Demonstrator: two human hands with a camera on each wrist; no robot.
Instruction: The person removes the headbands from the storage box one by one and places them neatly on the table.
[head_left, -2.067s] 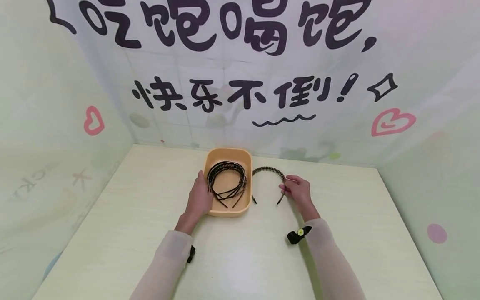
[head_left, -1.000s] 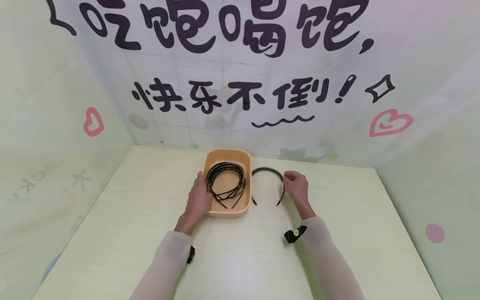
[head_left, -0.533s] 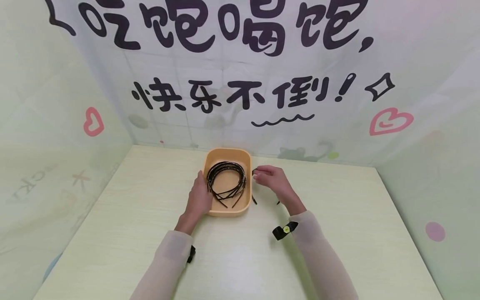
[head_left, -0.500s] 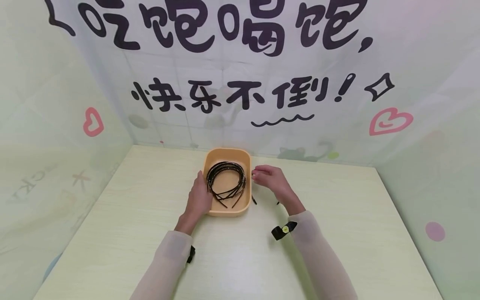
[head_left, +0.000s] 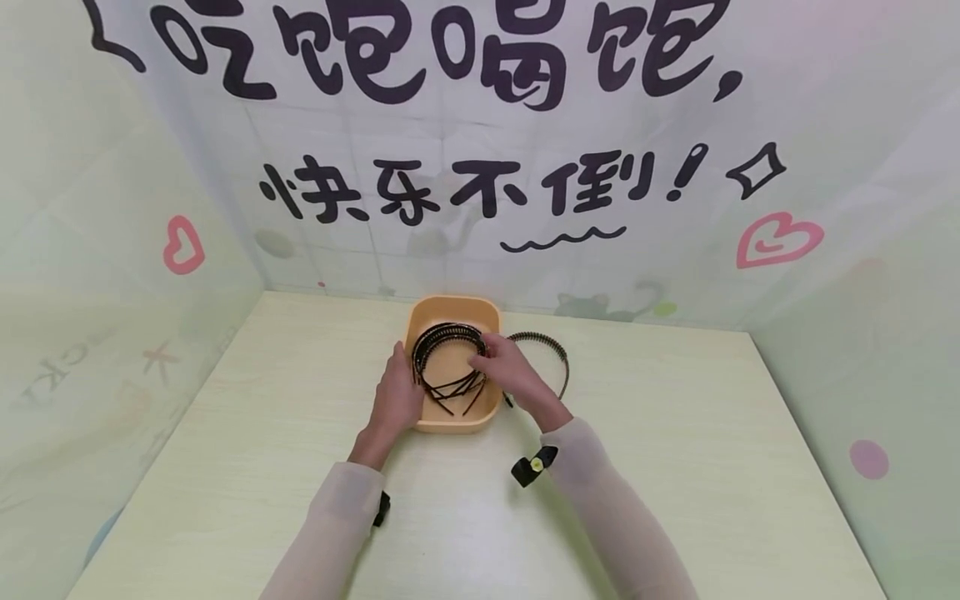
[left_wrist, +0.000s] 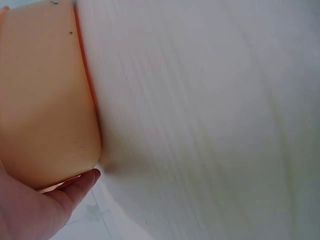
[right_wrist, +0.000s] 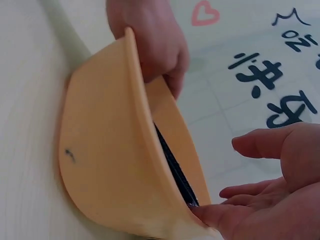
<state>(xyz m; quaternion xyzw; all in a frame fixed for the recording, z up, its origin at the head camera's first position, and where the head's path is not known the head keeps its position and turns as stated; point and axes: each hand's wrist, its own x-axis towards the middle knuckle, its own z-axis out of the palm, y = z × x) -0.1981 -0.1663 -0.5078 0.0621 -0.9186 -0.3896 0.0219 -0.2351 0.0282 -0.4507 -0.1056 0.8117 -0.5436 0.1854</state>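
Note:
An orange plastic bin (head_left: 453, 427) stands near the back of the table, with several black headbands (head_left: 450, 331) stacked in it. My left hand (head_left: 396, 392) holds the bin's left side; its fingers (left_wrist: 80, 187) lie at the outer wall in the left wrist view. Over the right rim reaches my right hand (head_left: 513, 371), fingertips at the right side of the stack. In the right wrist view its thumb is spread away from the fingers, which lie by the rim and a dark headband edge (right_wrist: 175, 165). Another black toothed headband (head_left: 536, 336) lies right of the bin, partly behind my right hand.
The pale table (head_left: 675, 467) ends at a back wall (head_left: 450, 258) with large dark lettering, close behind the bin. Side walls stand at left and right. A small black camera (head_left: 534, 467) is worn on my right wrist.
My right hand has left the loose headband, passing left across it to the stack inside the bin. The loose headband stays on the table. My left hand stays at the bin.

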